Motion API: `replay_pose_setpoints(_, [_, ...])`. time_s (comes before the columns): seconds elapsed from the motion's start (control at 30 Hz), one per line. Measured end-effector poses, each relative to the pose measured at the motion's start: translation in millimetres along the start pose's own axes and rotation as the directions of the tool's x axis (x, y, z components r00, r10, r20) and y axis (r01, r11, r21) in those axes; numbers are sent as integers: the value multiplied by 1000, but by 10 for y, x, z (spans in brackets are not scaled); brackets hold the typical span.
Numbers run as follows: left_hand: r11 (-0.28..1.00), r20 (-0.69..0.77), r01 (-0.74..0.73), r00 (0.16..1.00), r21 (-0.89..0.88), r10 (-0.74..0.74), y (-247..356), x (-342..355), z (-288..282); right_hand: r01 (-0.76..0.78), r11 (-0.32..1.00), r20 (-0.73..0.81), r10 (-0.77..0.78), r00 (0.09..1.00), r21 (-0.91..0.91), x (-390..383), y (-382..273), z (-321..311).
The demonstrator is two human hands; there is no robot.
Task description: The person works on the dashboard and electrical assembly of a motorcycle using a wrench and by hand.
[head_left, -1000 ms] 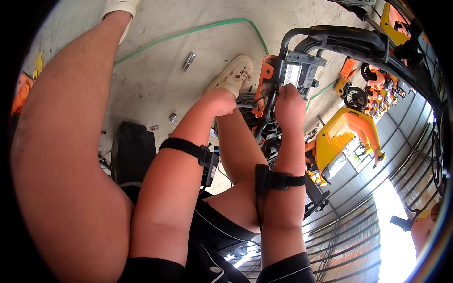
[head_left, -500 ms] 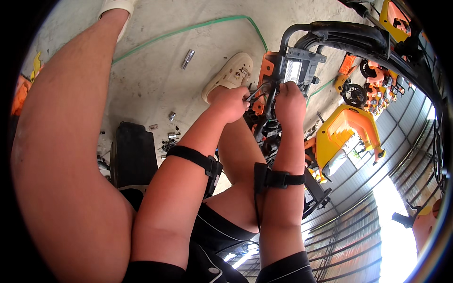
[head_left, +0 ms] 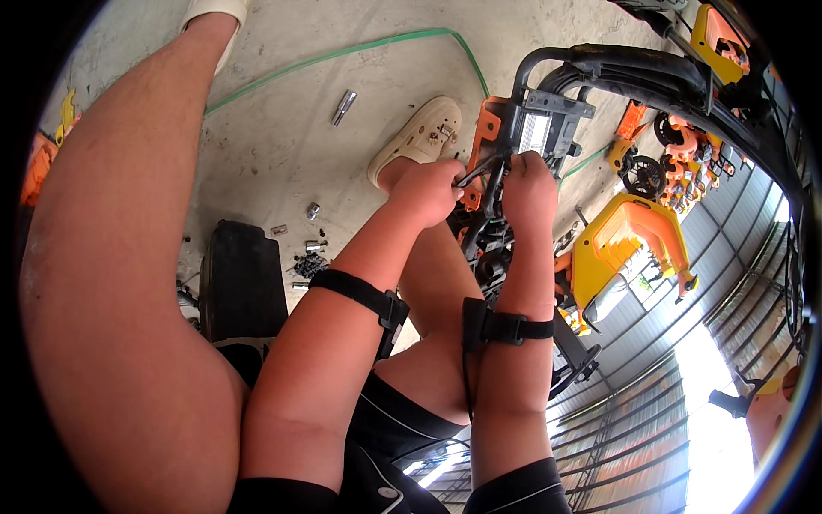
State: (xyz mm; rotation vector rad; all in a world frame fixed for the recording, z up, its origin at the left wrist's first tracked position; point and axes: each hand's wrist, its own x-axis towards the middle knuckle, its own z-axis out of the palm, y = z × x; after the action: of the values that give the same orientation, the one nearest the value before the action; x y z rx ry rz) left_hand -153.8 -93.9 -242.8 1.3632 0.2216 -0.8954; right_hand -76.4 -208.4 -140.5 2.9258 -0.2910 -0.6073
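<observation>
My left hand (head_left: 431, 192) is closed around a thin dark cable (head_left: 481, 168) that stretches across to the black frame. A short way to the right, my right hand (head_left: 529, 187) is closed at the frame's bar, just below a black bracket unit (head_left: 558, 122) with a pale label. What its fingers pinch is hidden behind the hand. An orange metal plate (head_left: 487, 128) with holes sits between the hands, at the left side of the bracket. Both hands are beside the black tubular frame (head_left: 638, 62), which looks like part of a motorbike or scooter.
On the floor lie a metal socket (head_left: 344, 108), a smaller socket (head_left: 313, 211) and a heap of small fasteners (head_left: 306, 265). A black padded seat (head_left: 245, 283) is near my left leg. A green hose (head_left: 342, 52) crosses the floor. Yellow body panels (head_left: 621, 244) and parked bikes stand right.
My left hand has shifted slightly right and down, and the cable between the hands looks straighter. My right hand stays at nearly the same place on the frame.
</observation>
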Motion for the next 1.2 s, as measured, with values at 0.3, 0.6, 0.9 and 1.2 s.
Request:
replay_pose_setpoints(0.3, [996,-20,-61,998,71,62,57,-49,23,17,1000,3,-17,1000,12,3,-2,-13])
replay_pose_setpoints(0.6, [973,-80,-61,994,223,81,155,-69,101,23,1000,24,-23,999,-11,15,-42,-63])
replay_pose_setpoints(0.9, [927,-208,-65,966,370,150,148,-29,55,33,999,39,-32,999,-23,32,-27,-76])
replay_pose_setpoints(1.2, [932,-106,-4,993,363,45,180,67,-126,28,999,116,-24,993,-35,91,-21,-128])
